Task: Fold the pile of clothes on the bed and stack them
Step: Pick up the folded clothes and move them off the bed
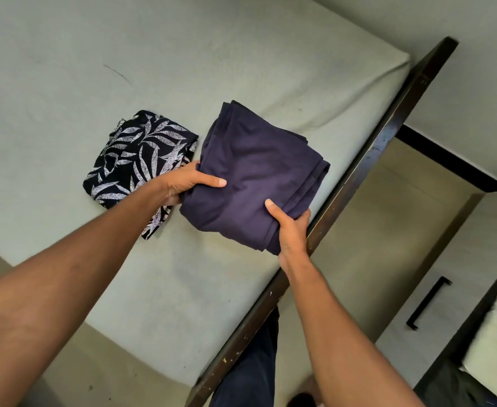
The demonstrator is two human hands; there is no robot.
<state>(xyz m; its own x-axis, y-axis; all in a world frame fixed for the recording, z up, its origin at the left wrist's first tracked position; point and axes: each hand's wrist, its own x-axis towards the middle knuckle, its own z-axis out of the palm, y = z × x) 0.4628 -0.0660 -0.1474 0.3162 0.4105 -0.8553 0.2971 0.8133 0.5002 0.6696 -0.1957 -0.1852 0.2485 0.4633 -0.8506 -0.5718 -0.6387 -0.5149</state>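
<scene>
Gripping the purple garment (pixel 256 165), left hand (pixel 182 183) and right hand (pixel 292 230), thumbs atop.

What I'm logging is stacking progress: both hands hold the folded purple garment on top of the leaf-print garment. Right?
Not quite: in the head view the left hand and right hand hold the folded purple garment beside the leaf-print garment, not on top of it.

Soft even light (edges warped)
</scene>
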